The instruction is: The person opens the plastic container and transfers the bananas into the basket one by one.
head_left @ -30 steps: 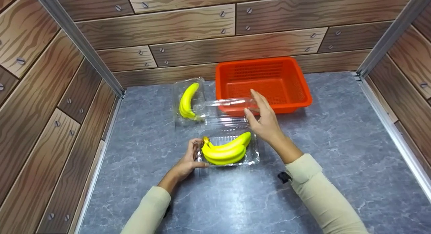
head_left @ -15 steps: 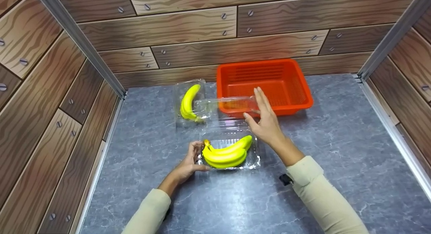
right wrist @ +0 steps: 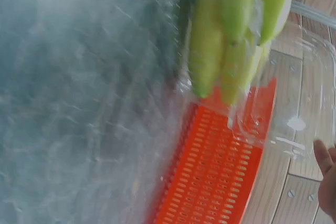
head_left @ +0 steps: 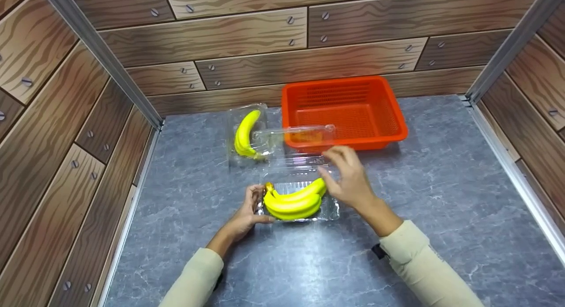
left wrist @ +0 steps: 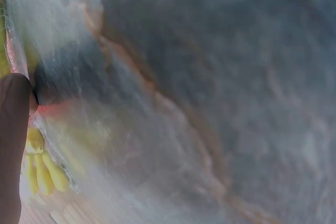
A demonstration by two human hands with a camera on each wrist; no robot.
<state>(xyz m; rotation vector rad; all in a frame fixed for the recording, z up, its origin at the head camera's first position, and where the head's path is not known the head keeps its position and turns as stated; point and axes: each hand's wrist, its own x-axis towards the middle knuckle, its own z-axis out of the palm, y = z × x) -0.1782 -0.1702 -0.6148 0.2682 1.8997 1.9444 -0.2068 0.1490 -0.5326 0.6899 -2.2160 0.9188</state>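
Observation:
A clear plastic clamshell container [head_left: 332, 210] lies mid-table with a bunch of yellow bananas [head_left: 293, 206] in its base. Its lid [head_left: 309, 129] stands raised at the back, overlapping the basket in the head view. My left hand [head_left: 242, 216] grips the container's left side, thumb along the front edge and fingers at the back corner. At the right rear, my right hand [head_left: 351, 181] hovers near the banana tips with bent, slightly spread fingers, nothing visible between them. In the right wrist view, its fingertips [right wrist: 324, 162] appear apart from the transparent lid [right wrist: 296, 124].
An orange-red perforated basket [head_left: 399, 121] stands at the back against the wood-patterned wall. To its left a second clear container [head_left: 231, 126] holds more bananas [head_left: 245, 132]. Wood-patterned panels border the grey marbled table [head_left: 446, 179] at left and right.
My right hand has left the lid's right edge and moved down toward the base, its fingers bending. The lid stays raised. My left hand keeps its hold on the container.

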